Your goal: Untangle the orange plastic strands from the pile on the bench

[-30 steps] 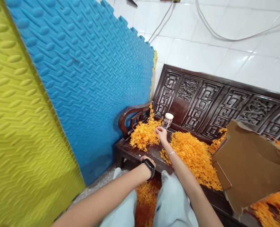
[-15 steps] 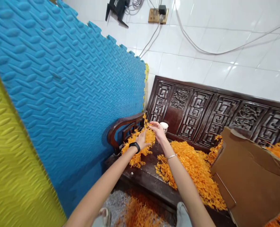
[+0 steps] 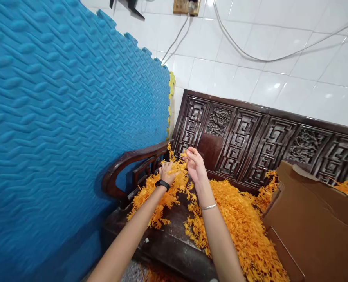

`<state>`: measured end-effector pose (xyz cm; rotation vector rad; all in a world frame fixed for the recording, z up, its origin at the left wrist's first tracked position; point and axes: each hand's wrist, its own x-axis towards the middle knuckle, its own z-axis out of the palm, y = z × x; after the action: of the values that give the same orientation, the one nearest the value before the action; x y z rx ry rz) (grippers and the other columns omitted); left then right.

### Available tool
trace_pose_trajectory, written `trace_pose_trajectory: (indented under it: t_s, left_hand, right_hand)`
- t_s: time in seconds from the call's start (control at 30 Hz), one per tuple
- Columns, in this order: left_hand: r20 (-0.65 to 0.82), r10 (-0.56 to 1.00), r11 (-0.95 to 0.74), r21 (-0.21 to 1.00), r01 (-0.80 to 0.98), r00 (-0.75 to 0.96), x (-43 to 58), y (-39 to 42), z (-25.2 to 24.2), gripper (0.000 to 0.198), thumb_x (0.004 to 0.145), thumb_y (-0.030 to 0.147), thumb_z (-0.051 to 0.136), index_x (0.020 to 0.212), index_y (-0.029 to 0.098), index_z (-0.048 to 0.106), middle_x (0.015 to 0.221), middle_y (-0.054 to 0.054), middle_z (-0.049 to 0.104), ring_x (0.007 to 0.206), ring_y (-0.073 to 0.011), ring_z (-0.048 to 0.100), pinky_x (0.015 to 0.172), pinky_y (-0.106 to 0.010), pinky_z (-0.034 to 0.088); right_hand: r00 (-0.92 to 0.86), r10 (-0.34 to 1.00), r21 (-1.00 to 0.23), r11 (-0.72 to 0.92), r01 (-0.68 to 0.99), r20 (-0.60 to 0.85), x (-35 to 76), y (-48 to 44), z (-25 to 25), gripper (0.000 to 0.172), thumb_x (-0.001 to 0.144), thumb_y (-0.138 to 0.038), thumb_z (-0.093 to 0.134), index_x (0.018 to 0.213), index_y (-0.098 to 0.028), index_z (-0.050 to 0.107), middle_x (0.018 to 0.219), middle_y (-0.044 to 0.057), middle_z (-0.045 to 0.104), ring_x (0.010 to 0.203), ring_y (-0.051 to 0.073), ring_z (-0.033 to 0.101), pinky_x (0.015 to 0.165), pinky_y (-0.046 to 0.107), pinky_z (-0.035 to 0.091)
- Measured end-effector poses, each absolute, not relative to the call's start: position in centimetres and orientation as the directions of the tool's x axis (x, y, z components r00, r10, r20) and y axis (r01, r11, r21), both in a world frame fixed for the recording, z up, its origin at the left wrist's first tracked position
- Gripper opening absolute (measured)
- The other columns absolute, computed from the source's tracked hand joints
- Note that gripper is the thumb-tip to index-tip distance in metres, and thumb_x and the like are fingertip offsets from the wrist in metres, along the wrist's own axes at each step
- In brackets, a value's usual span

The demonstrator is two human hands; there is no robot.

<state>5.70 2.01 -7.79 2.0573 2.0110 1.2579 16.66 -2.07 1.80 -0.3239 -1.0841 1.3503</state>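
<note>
My left hand [image 3: 167,173], with a black band on the wrist, is in the orange strands [image 3: 153,196] near the bench's armrest; strands lie over its fingers. To its right, my right hand [image 3: 195,164] is raised, palm partly turned inward, its thumb and fingertips pinched on an orange strand [image 3: 183,156]. Loose strands hang between the two hands. A larger orange heap [image 3: 238,223] lies on the seat beside and beyond my right forearm, which wears a silver bangle.
The dark wooden bench [image 3: 179,254] has a carved back and a curved armrest [image 3: 112,176]. A blue foam mat [image 3: 74,117] stands at the left. A cardboard piece [image 3: 317,227] is at the right. A cable [image 3: 264,60] hangs on the tiled wall.
The view has moved closer to the bench. My left hand is now among the strands, and my right hand has opened its palm more. The white cup is no longer visible.
</note>
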Motion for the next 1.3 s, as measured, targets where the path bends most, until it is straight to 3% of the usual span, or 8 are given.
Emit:
trace_pose_trajectory:
  t_s: [0.23, 0.43, 0.67, 0.93, 1.13, 1.3]
  left_hand:
    - [0.472, 0.856, -0.131, 0.590, 0.796, -0.209, 5.2, 3.6, -9.6, 0.033, 0.084, 0.037, 0.052, 0.109, 0.016, 0.054, 0.113, -0.008, 0.056, 0.104, -0.0236, 0.052, 0.089, -0.047, 0.041]
    - [0.438, 0.803, -0.048, 0.724, 0.688, -0.405, 5.0, 4.7, -8.4, 0.053, 0.080, 0.041, 0.056, 0.123, 0.015, 0.041, 0.123, -0.012, 0.047, 0.108, -0.0254, 0.049, 0.085, -0.043, 0.044]
    - [0.294, 0.843, 0.032, 0.808, 0.588, -0.450, 3.0, 4.7, -8.7, 0.029, 0.085, 0.033, 0.052, 0.107, 0.014, 0.054, 0.103, -0.006, 0.060, 0.087, -0.0181, 0.060, 0.075, -0.038, 0.050]
    - [0.201, 0.842, 0.073, 0.877, 0.475, -0.500, 1.1, 4.9, -8.7, 0.028, 0.085, 0.031, 0.053, 0.109, 0.016, 0.054, 0.109, -0.007, 0.058, 0.093, -0.0194, 0.058, 0.078, -0.040, 0.050]
    - [0.167, 0.876, -0.014, 0.947, 0.322, -0.452, 1.0, 4.8, -9.0, 0.031, 0.085, 0.029, 0.053, 0.113, 0.016, 0.051, 0.112, -0.008, 0.056, 0.093, -0.0198, 0.058, 0.078, -0.040, 0.050]
    - [0.229, 0.959, -0.198, 0.963, 0.183, -0.169, 4.6, 3.6, -8.7, 0.031, 0.087, 0.034, 0.049, 0.111, 0.015, 0.053, 0.105, -0.007, 0.060, 0.089, -0.0184, 0.060, 0.077, -0.039, 0.051]
  right_hand:
    - [-0.115, 0.881, -0.701, 0.280, -0.655, 0.459, 17.9, -2.5, 3.0, 0.027, 0.058, -0.013, 0.067, 0.081, -0.019, 0.054, 0.074, -0.004, 0.054, 0.063, 0.006, 0.052, 0.066, 0.019, 0.047]
    - [0.016, 0.881, -0.598, 0.334, -0.729, 0.473, 18.4, -3.0, 3.8, 0.023, 0.065, -0.012, 0.061, 0.084, -0.023, 0.053, 0.079, -0.005, 0.054, 0.066, 0.005, 0.053, 0.070, 0.018, 0.048]
    - [0.107, 0.861, -0.592, 0.427, -0.683, 0.498, 18.6, -4.6, 5.2, 0.018, 0.071, -0.017, 0.055, 0.088, -0.024, 0.053, 0.086, -0.002, 0.055, 0.071, 0.006, 0.053, 0.068, 0.018, 0.050]
    - [0.061, 0.803, -0.621, 0.504, -0.600, 0.592, 18.2, -5.4, 5.4, 0.023, 0.066, -0.029, 0.062, 0.088, -0.025, 0.055, 0.090, -0.001, 0.056, 0.071, 0.007, 0.055, 0.061, 0.019, 0.050]
    - [0.075, 0.796, -0.607, 0.515, -0.605, 0.600, 18.2, -4.5, 5.0, 0.022, 0.067, -0.027, 0.063, 0.089, -0.026, 0.058, 0.095, -0.001, 0.058, 0.089, 0.011, 0.058, 0.071, 0.023, 0.052]
    - [0.080, 0.749, -0.501, 0.514, -0.696, 0.657, 18.7, -4.0, 5.1, 0.014, 0.072, -0.024, 0.057, 0.086, -0.024, 0.060, 0.106, -0.001, 0.059, 0.111, 0.013, 0.051, 0.098, 0.031, 0.043]
